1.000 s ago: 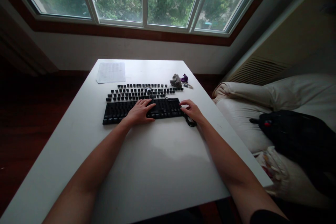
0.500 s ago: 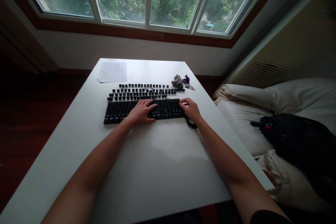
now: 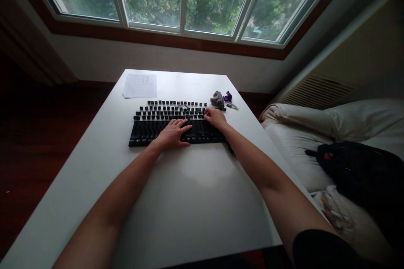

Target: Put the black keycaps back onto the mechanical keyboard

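A black keyboard (image 3: 145,132) lies on the white table. Across its middle my left hand (image 3: 173,133) rests with the fingers spread, holding nothing. Beyond the keyboard's far edge, loose black keycaps (image 3: 162,113) stand in several rows. My right hand (image 3: 215,117) is at the right end of these rows, its fingers curled together in a pinch; whatever is between the fingertips is hidden. A black cable (image 3: 231,149) shows by the keyboard's right end, partly behind my right forearm.
A crumpled grey cloth (image 3: 217,100), a purple cloth (image 3: 227,96) and small thin sticks (image 3: 232,105) lie at the far right of the table. Printed paper (image 3: 140,86) is at the far left. A couch with a black bag (image 3: 356,168) stands to the right.
My right hand has moved from the keyboard's right end, forward and left to the keycap rows. My left hand stays on the keyboard. The view has shifted slightly.
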